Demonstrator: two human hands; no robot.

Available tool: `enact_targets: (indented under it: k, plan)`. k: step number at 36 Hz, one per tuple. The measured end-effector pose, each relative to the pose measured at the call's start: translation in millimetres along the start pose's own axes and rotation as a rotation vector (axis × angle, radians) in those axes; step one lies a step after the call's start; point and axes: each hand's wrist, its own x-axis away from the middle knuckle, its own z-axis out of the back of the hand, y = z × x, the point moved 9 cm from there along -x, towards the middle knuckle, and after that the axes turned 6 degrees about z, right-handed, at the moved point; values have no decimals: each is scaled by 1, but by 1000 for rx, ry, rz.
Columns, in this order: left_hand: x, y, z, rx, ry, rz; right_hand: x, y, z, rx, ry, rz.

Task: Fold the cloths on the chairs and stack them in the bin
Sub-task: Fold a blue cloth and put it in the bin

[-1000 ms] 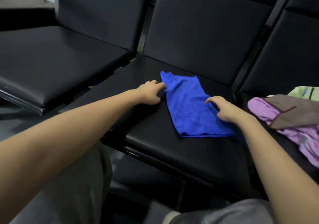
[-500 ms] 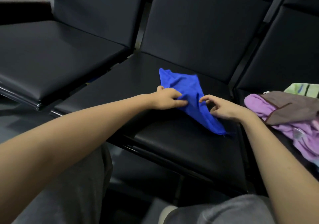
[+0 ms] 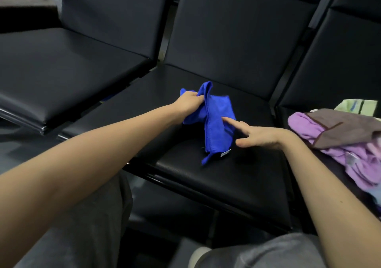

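A blue cloth (image 3: 214, 123) hangs bunched over the middle black chair seat (image 3: 216, 177), its lower corner with a small white tag touching the seat. My left hand (image 3: 188, 102) grips the cloth's upper part and holds it lifted. My right hand (image 3: 255, 133) is open beside the cloth on its right, fingers spread, the index fingertip touching the hanging fold. On the right chair lies a pile of cloths: a purple one (image 3: 350, 156), a brown one (image 3: 346, 129) on top, a light green one (image 3: 358, 105) behind. No bin is in view.
A black chair seat (image 3: 61, 71) stands to the left, with a gap between it and the middle chair. Black backrests (image 3: 237, 30) rise behind the seats. My knees in grey trousers (image 3: 268, 251) are at the bottom.
The blue cloth lay flat on the seat a second ago. My left hand has gathered it and lifted it. My right hand has let go and opened beside it.
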Motion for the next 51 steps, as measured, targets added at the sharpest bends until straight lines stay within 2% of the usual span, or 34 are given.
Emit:
enact_targets:
  k: [2, 4, 8, 11, 14, 17, 19, 23, 28, 30, 33, 36, 39, 42, 46, 49, 51]
  plan:
    - [-4, -7, 1, 9, 22, 56, -4, -8, -1, -3, 10, 52]
    - [-2, -9, -3, -39, 3, 75, -9, -22, 3, -7, 97, 95]
    - [13, 9, -23, -451, -146, -124, -18, -43, 14, -43, 340, 73]
    - [21, 18, -28, -548, -157, -217, -21, -46, 14, 65, 399, -14]
    - [24, 23, -24, -442, -123, -267, -24, -49, 12, 91, 477, -82]
    - [21, 21, -18, -315, -103, -249, -21, -56, 16, 41, 632, -58]
    - [20, 21, -13, -266, -78, -219, -19, -57, 25, 130, 716, -66]
    - [18, 19, -9, -69, -111, -159, -10, -37, 38, 348, 725, -297]
    - [12, 16, 6, 109, -54, -104, 6, 5, 52, 319, 697, -516]
    - [10, 13, 11, 118, -24, -93, 12, 17, 62, 241, 742, -494]
    - [7, 8, 16, 97, -3, -44, 11, 19, 70, -57, 806, -234]
    - [5, -1, 15, 75, -67, 67, 6, 11, 65, -369, 721, 61]
    - [11, -5, 10, -9, -264, 142, 8, 7, 54, -538, 553, 195]
    - [33, -7, 4, -142, -550, 158, 13, 7, 30, -608, 251, 209]
    - [68, -21, -1, -406, -947, 239, 21, 13, 6, -444, -30, 100]
    - [74, -23, 3, -468, -1045, 285, 24, 8, 7, -399, -78, 95]
    - [70, -17, 4, -448, -978, 256, 21, 1, 20, -440, 14, 121]
